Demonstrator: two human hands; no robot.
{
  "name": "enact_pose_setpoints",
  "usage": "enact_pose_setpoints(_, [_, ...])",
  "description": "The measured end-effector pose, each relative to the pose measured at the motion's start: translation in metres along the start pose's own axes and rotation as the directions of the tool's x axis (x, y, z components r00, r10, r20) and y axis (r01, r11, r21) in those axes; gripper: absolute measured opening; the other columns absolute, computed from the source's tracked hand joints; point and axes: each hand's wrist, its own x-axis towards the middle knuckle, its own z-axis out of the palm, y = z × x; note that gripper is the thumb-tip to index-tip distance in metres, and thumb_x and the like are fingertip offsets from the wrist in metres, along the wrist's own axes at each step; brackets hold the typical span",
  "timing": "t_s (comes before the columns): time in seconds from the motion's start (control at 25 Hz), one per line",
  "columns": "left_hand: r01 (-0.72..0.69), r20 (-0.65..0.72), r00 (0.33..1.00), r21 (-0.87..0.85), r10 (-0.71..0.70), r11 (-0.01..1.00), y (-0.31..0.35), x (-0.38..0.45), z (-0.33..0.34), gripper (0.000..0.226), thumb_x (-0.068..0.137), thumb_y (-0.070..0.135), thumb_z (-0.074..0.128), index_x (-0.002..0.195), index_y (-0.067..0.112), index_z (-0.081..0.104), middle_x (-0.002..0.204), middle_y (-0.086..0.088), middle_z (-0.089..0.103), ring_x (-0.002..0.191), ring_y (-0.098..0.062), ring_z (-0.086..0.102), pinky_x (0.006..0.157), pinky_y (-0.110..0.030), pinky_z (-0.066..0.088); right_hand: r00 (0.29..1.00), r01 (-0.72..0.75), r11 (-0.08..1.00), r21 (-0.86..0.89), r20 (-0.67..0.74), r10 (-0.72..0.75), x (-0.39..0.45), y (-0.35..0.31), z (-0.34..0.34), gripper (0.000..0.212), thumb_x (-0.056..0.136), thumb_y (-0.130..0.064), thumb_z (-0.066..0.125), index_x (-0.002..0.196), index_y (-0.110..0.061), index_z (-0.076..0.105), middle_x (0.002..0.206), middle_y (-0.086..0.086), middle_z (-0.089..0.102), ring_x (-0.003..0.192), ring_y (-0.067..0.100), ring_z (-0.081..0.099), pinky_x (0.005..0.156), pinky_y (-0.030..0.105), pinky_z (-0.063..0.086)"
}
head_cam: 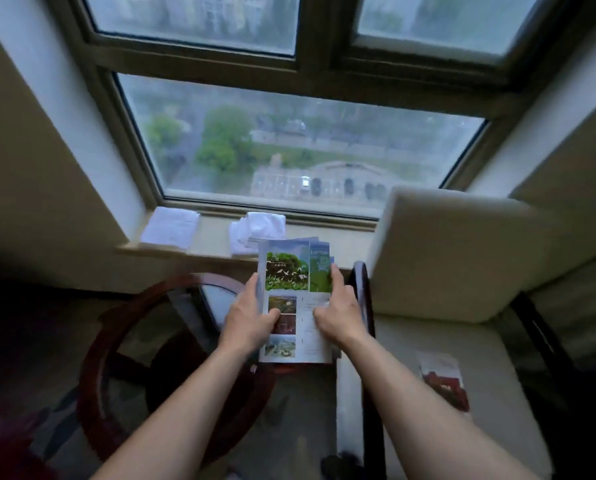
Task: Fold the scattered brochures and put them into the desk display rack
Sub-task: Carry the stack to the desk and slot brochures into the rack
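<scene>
A colourful brochure [289,271] with green landscape photos is held up in front of me, above the edge of a round glass table. My left hand [249,318] grips its left edge, thumb over the small photos. On its right side, my right hand [339,311] grips it with the fingers pressing a panel. Several panel edges fan out at the brochure's top right. A second brochure [443,379], red and white, lies flat on the armchair seat to my right. No display rack is in view.
A round dark-wood table with a glass top [123,341] stands low left. A cream armchair [462,258] with dark wooden arms fills the right. Folded white towels [170,228] and a crumpled white cloth [255,230] lie on the window sill.
</scene>
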Motion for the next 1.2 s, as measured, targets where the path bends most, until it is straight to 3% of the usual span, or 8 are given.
enact_pose_setpoints(0.24, [-0.196, 0.188, 0.963, 0.003, 0.192, 0.981, 0.124, -0.068, 0.16, 0.08, 0.082, 0.026, 0.071, 0.15, 0.03, 0.031, 0.129, -0.004, 0.061, 0.112, -0.022, 0.06, 0.095, -0.036, 0.049, 0.964, -0.18, 0.982, 0.061, -0.185, 0.189, -0.058, 0.16, -0.145, 0.096, 0.084, -0.01, 0.055, 0.159, -0.042, 0.005, 0.122, 0.005, 0.042, 0.097, 0.021, 0.047, 0.085, 0.032, 0.041])
enact_pose_setpoints(0.36, [-0.193, 0.224, 0.955, -0.036, 0.196, 0.981, 0.162, -0.116, 0.235, 0.077, 0.085, 0.023, 0.071, 0.151, 0.028, 0.031, 0.131, 0.001, 0.059, 0.104, -0.013, 0.058, 0.087, -0.026, 0.041, 0.955, -0.217, 0.976, 0.031, -0.199, 0.219, -0.087, 0.231, -0.202, 0.095, 0.084, -0.012, 0.055, 0.159, -0.043, 0.004, 0.121, 0.004, 0.043, 0.096, 0.022, 0.049, 0.082, 0.03, 0.04])
enact_pose_setpoints(0.52, [-0.192, 0.271, 0.94, -0.081, 0.207, 0.978, 0.2, -0.164, 0.312, 0.07, 0.083, 0.015, 0.071, 0.145, 0.024, 0.038, 0.13, 0.002, 0.063, 0.111, -0.017, 0.063, 0.084, -0.02, 0.04, 0.946, -0.249, 0.968, 0.022, -0.212, 0.247, -0.107, 0.315, -0.252, 0.095, 0.085, -0.014, 0.057, 0.16, -0.041, 0.006, 0.134, 0.008, 0.044, 0.111, 0.028, 0.055, 0.085, 0.033, 0.044])
enact_pose_setpoints(0.68, [-0.145, 0.291, 0.944, -0.07, 0.159, 0.987, 0.2, -0.164, 0.346, 0.063, 0.083, 0.016, 0.069, 0.137, 0.03, 0.04, 0.124, 0.007, 0.065, 0.103, -0.012, 0.065, 0.079, -0.023, 0.048, 0.956, -0.255, 0.967, -0.006, -0.149, 0.252, -0.089, 0.355, -0.253, 0.095, 0.086, -0.016, 0.059, 0.159, -0.043, 0.005, 0.133, 0.007, 0.044, 0.1, 0.022, 0.053, 0.08, 0.033, 0.045])
enact_pose_setpoints(0.8, [-0.08, 0.313, 0.946, -0.028, 0.085, 0.996, 0.184, -0.141, 0.368, 0.063, 0.082, 0.018, 0.068, 0.135, 0.036, 0.039, 0.116, 0.014, 0.065, 0.099, -0.01, 0.066, 0.068, -0.016, 0.045, 0.96, -0.267, 0.963, -0.035, -0.092, 0.263, -0.062, 0.374, -0.236, 0.096, 0.086, -0.018, 0.058, 0.157, -0.046, -0.001, 0.123, 0.001, 0.043, 0.09, 0.017, 0.051, 0.078, 0.036, 0.049])
enact_pose_setpoints(0.96, [0.003, 0.333, 0.943, 0.028, -0.012, 1.0, 0.161, -0.098, 0.408, 0.076, 0.084, 0.023, 0.069, 0.149, 0.029, 0.031, 0.132, 0.005, 0.063, 0.109, -0.018, 0.065, 0.082, -0.027, 0.047, 0.949, -0.316, 0.947, -0.052, -0.033, 0.314, -0.011, 0.403, -0.215, 0.095, 0.088, -0.017, 0.059, 0.158, -0.046, 0.001, 0.125, 0.002, 0.043, 0.092, 0.019, 0.055, 0.08, 0.037, 0.053])
enact_pose_setpoints(1.08, [0.024, 0.307, 0.951, 0.048, -0.037, 0.999, 0.149, -0.073, 0.434, 0.075, 0.084, 0.024, 0.069, 0.148, 0.03, 0.031, 0.134, 0.002, 0.062, 0.109, -0.022, 0.065, 0.079, -0.028, 0.047, 0.944, -0.329, 0.939, -0.096, -0.011, 0.329, 0.026, 0.423, -0.204, 0.094, 0.089, -0.017, 0.059, 0.158, -0.046, 0.002, 0.128, 0.005, 0.045, 0.098, 0.024, 0.059, 0.082, 0.038, 0.053])
enact_pose_setpoints(1.2, [0.094, 0.316, 0.94, 0.12, -0.128, 0.988, 0.127, -0.056, 0.463, 0.071, 0.086, 0.03, 0.07, 0.145, 0.028, 0.032, 0.134, -0.002, 0.061, 0.111, -0.028, 0.065, 0.089, -0.04, 0.053, 0.939, -0.332, 0.936, -0.118, 0.054, 0.34, 0.049, 0.449, -0.184, 0.093, 0.09, -0.017, 0.059, 0.158, -0.045, 0.003, 0.127, 0.007, 0.046, 0.099, 0.028, 0.061, 0.085, 0.04, 0.053])
